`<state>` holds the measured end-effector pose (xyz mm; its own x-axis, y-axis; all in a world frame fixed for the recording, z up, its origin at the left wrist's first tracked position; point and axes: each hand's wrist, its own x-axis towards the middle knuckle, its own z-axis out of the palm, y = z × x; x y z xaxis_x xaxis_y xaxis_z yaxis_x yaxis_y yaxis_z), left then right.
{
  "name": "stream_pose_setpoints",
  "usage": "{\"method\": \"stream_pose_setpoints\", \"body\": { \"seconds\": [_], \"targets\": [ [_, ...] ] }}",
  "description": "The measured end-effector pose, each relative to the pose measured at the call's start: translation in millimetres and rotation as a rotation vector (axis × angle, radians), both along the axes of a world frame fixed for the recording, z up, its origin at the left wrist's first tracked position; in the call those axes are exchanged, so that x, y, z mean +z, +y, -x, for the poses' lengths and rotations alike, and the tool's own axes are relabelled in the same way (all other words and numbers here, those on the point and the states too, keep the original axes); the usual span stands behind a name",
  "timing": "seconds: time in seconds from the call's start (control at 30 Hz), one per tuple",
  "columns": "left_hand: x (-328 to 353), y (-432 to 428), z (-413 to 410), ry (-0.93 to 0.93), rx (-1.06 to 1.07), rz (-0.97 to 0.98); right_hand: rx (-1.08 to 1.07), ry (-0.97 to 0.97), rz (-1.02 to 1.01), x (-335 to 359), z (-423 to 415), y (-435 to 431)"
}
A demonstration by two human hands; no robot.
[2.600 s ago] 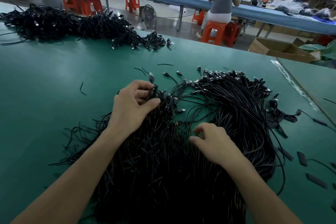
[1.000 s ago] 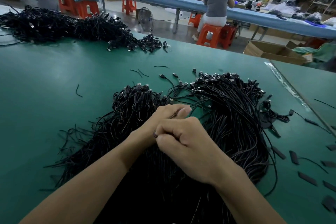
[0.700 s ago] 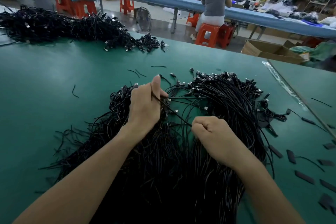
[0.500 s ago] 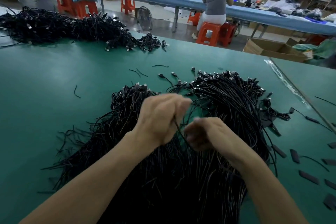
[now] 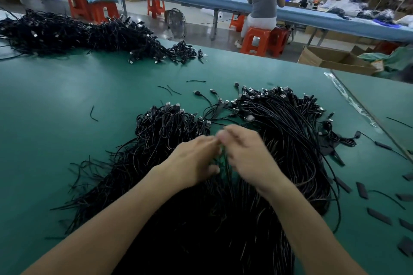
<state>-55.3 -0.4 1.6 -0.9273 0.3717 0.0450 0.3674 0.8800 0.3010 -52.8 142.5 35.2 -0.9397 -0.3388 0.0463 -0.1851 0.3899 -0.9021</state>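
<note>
A big heap of thin black cables (image 5: 288, 140) with USB-type plugs lies in front of me on the green table (image 5: 67, 100). A smaller mound of coiled cables (image 5: 165, 123) adjoins it on the left. My left hand (image 5: 194, 163) and my right hand (image 5: 245, 156) meet fingertip to fingertip just above the heap, both blurred by motion. A single black cable (image 5: 226, 169) hangs down between them, and both hands appear to pinch it. My forearms hide the near part of the heap.
A second long pile of black cables (image 5: 78, 33) lies at the far left. Short black sleeves (image 5: 362, 190) and loose cable offcuts (image 5: 93, 114) are scattered on the table. Past the far edge stand a cardboard box (image 5: 335, 60), orange stools and a seated person (image 5: 264, 0).
My hands drew apart along a cable, then came back together. They now meet closer, fingertips touching, slightly further from me over the heap.
</note>
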Motion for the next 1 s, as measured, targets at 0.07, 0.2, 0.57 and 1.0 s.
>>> {"method": "stream_pose_setpoints", "body": {
  "seconds": [0.07,0.2,0.57,1.0],
  "targets": [
    [-8.2,-12.2,-10.8,-0.115,0.177,-0.302,0.217,0.140,-0.127,11.8,-15.8,-25.6],
    [-2.9,-19.3,-30.3,-0.222,0.428,-0.920,0.298,0.399,-0.253,19.8,-30.3,-49.7],
    [15.9,-19.2,-7.0,0.080,-0.013,-0.720,-0.233,0.203,0.050,12.3,-1.9,-7.9],
    [14.4,-28.0,-4.5,0.101,0.225,-0.724,-0.140,-0.001,0.373,22.4,0.4,24.3]
  ]
}}
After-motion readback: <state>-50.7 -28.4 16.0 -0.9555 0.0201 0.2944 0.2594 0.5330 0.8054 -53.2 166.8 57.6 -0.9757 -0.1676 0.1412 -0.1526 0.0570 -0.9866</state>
